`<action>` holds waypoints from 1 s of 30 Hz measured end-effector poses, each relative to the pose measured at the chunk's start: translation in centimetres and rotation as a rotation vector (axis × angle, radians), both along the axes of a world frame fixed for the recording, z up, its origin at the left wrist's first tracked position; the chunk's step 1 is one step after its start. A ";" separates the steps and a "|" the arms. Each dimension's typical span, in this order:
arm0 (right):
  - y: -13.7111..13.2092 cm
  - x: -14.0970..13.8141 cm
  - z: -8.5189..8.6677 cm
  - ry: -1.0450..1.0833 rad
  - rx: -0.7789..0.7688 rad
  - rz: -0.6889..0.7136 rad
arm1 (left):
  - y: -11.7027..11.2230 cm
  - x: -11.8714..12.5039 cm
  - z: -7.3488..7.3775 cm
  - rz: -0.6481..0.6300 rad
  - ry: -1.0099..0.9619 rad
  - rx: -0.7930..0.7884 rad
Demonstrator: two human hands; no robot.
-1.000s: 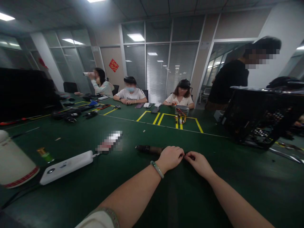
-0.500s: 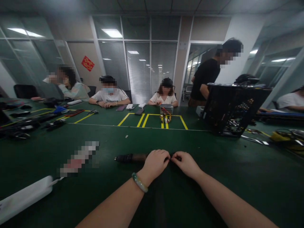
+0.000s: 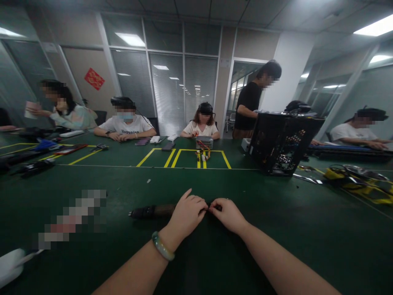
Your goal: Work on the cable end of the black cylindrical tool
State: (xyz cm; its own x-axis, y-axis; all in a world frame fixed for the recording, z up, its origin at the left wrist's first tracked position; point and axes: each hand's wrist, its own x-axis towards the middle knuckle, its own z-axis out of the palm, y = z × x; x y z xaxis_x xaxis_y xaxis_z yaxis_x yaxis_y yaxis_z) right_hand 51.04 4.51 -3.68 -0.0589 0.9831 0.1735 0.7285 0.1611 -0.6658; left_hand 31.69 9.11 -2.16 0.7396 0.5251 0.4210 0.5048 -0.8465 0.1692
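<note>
A dark, slim inline electric screwdriver (image 3: pixel 153 211) lies on the green tabletop (image 3: pixel 123 250), its narrow metal tip pointing left. My left hand (image 3: pixel 188 211) rests over its right part, thumb and fingertips brought together, one finger raised. A green bangle (image 3: pixel 162 246) circles that wrist. Close beside it, my right hand (image 3: pixel 226 213) is pinched, its fingertips meeting those of the left. Whatever small thing lies between the fingertips is too small and dark to name. Behind both hands, the right end of the screwdriver is hidden.
A white power strip (image 3: pixel 10 266) sits at lower left, by a blurred-out patch. Across the table stand a black computer case (image 3: pixel 281 143) and a grey box with coloured wires (image 3: pixel 203 148). Yellow-black gear (image 3: pixel 359 182) lies right. Several people are around the far side.
The view has swung right, so everything sits further left. Both hands stay together at the screwdriver's right end; one left finger has lifted. A seated person at left has lowered a held item.
</note>
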 end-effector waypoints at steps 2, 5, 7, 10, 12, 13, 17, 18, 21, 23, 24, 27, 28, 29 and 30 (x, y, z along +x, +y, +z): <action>-0.1 0.1 0.1 0.013 -0.003 0.004 | 0.2 -0.2 0.1 -0.007 0.039 -0.031; -0.2 0.1 0.2 0.028 -0.009 0.009 | 0.4 -0.4 0.1 0.007 0.068 -0.096; -0.3 0.1 0.3 0.029 -0.015 0.005 | 0.5 -0.6 0.3 0.000 0.068 -0.133; -0.5 0.0 0.5 0.026 -0.037 -0.004 | 0.4 -0.6 0.5 -0.009 0.054 -0.170; -0.5 0.0 0.6 0.034 -0.058 -0.002 | 0.3 -0.6 0.6 0.024 0.039 -0.184; -0.6 0.0 0.7 0.037 -0.067 0.001 | 0.2 -0.5 0.6 0.050 0.034 -0.188; -0.5 -0.2 0.5 0.010 -0.066 -0.027 | -0.1 -0.3 0.6 0.114 0.039 -0.200; -0.5 -0.3 0.4 0.000 -0.060 -0.041 | -0.1 -0.3 0.5 0.110 0.038 -0.198; -0.5 -0.7 0.1 -0.047 -0.026 -0.101 | 0.0 -0.2 0.3 0.088 0.033 -0.180; -0.5 -0.9 0.0 -0.080 0.001 -0.129 | -0.1 0.0 0.2 0.089 0.031 -0.161; -0.5 -1.0 0.0 -0.088 0.008 -0.132 | -0.1 0.1 0.1 0.093 0.026 -0.153; -0.4 -0.9 0.1 -0.064 -0.011 -0.098 | -0.3 0.3 0.0 0.103 0.003 -0.145; -0.4 -0.8 0.1 -0.047 -0.022 -0.085 | -0.3 0.4 0.0 0.103 0.003 -0.150; -0.4 -0.7 0.2 -0.031 -0.030 -0.075 | -0.3 0.4 0.0 0.101 0.008 -0.156; -0.5 -0.6 0.2 -0.019 -0.033 -0.068 | -0.3 0.4 0.0 0.100 0.017 -0.162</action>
State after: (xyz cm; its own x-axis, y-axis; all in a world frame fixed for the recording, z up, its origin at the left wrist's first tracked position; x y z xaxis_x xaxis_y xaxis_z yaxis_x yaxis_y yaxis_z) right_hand 50.46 4.06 -3.47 0.0055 0.9901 0.1400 0.7497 0.0886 -0.6558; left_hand 32.05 8.77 -2.13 0.6861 0.6567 0.3129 0.5892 -0.7540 0.2904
